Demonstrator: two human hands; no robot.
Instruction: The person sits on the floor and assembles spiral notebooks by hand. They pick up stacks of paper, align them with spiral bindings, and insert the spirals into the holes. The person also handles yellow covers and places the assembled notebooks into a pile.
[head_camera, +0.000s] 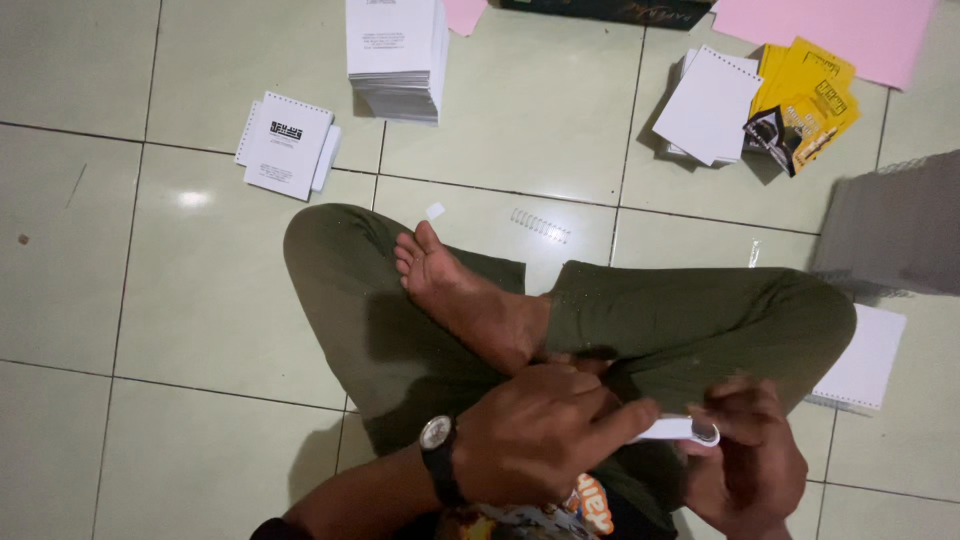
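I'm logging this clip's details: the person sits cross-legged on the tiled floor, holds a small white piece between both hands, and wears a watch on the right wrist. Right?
Not quite: the head view shows the watch on the left wrist, behind the left hand. The rest holds: cross-legged on the tiled floor, with the small white piece between that hand and the right hand.

An informal booklet-binding workspace set up on the pale green glossy tiled floor of a room, likely a small print shop or a home. Around a person sitting cross-legged lie a tall stack of white printed sheets, small white hole-punched booklets, a loose metal spiral binding coil, yellow printed covers and large pink paper sheets.
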